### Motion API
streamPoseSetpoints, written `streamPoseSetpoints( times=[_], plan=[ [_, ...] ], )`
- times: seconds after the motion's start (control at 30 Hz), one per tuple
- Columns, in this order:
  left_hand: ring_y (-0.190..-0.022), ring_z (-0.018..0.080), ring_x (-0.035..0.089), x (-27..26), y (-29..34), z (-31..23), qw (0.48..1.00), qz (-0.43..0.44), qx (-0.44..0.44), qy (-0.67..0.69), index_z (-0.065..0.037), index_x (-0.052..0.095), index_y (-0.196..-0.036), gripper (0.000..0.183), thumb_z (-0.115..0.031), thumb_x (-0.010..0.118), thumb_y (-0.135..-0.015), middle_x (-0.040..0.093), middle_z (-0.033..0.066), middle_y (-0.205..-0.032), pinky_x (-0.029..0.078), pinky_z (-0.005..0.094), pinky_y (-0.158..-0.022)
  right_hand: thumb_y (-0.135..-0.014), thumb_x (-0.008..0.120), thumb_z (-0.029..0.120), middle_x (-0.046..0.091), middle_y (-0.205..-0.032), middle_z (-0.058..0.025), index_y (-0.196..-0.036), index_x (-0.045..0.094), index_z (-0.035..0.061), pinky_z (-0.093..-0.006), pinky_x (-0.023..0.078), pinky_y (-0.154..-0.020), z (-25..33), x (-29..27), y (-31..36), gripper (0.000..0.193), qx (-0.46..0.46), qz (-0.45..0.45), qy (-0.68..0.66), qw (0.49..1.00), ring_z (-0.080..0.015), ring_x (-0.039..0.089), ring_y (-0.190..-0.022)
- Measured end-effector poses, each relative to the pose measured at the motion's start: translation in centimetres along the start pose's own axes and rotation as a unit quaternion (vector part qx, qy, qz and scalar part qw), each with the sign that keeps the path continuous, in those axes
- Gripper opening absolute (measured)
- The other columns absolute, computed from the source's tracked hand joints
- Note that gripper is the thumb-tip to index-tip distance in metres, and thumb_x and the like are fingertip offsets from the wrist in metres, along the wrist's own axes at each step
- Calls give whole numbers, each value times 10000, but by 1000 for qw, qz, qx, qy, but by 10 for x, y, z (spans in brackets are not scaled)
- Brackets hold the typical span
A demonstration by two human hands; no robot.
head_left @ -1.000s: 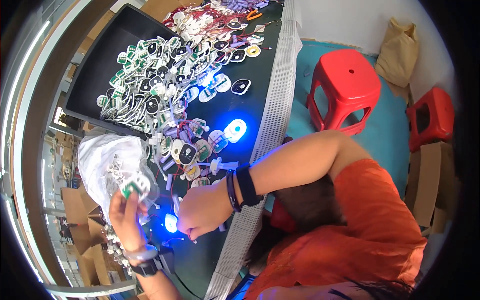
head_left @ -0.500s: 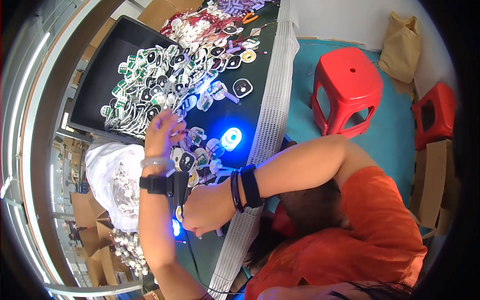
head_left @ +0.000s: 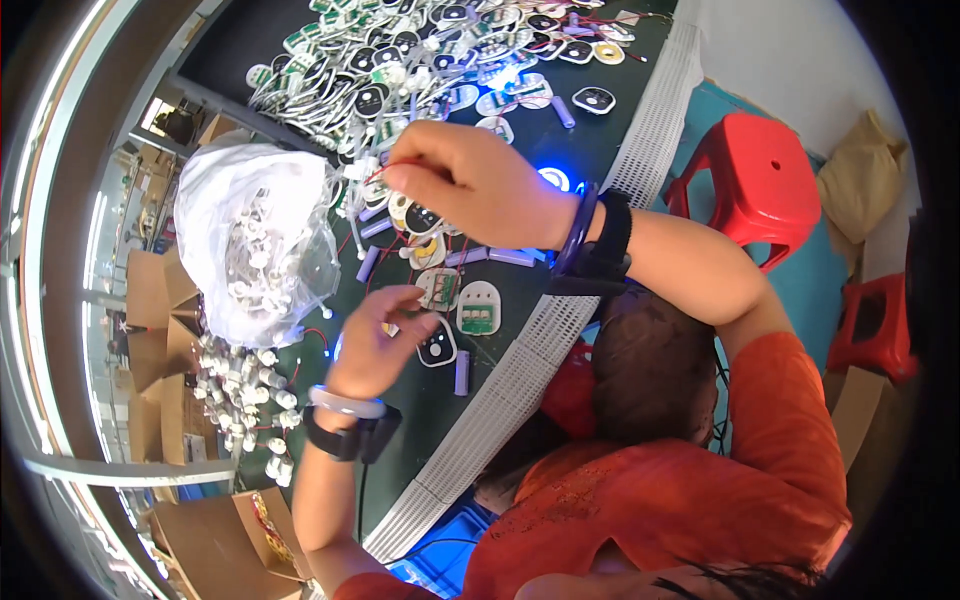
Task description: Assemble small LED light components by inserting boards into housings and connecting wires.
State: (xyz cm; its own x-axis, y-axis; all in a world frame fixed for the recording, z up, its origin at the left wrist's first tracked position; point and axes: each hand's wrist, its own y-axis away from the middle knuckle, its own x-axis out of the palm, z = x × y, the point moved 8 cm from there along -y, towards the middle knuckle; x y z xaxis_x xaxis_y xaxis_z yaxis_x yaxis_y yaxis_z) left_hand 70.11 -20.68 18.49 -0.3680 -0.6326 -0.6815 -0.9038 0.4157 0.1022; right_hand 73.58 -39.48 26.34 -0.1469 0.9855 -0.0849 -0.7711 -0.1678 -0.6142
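Note:
My right hand is raised over the heap with its thumb and forefinger pinched together on a thin red wire. A small white connector shows beside those fingertips. Nearer to me, my left hand has its thumb and forefinger apart. Its fingertips are beside a white-rimmed plate with a black face, touching or just over its edge. Next to that plate lie a white plate with a green circuit board and a purple cylindrical battery cell. My right hand partly covers a glowing blue light.
Many white plates with boards and wires pile up in a black tray and over the dark green table. A clear plastic bag of small white parts stands left. Red stools stand on the right, cardboard boxes at lower left.
The view has shifted. My right hand has moved from beside my left forearm out over the heap and now pinches a red wire. My left hand has drawn back from the pile toward me.

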Motion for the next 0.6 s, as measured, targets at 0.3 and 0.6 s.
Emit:
streamPoseSetpoints(
  times=[0.3, 0.6],
  plan=[
    [-914, 336, 579, 8, 42, -20, 968, -76, 97, -220, -44, 591, -1068, 448, -175, 767, -677, 594, 155, -1010, 483, 378, -778, -940, 576, 192, 414, -616, 64, -952, 570, 25, -210, 295, -481, -2, 16, 7, 168, 7, 26, 37, 999, -15, 357, -551],
    [-902, 304, 580, -23, 81, 18, 982, -96, 20, -163, -49, 584, -1133, 460, -71, 695, -688, 592, 150, -1040, 484, 365, -780, -943, 570, 203, 440, -620, 60, -931, 572, 33, -209, 327, -482, -11, -2, 2, 171, 45, -35, -47, 997, -20, 377, -544]
  ],
)
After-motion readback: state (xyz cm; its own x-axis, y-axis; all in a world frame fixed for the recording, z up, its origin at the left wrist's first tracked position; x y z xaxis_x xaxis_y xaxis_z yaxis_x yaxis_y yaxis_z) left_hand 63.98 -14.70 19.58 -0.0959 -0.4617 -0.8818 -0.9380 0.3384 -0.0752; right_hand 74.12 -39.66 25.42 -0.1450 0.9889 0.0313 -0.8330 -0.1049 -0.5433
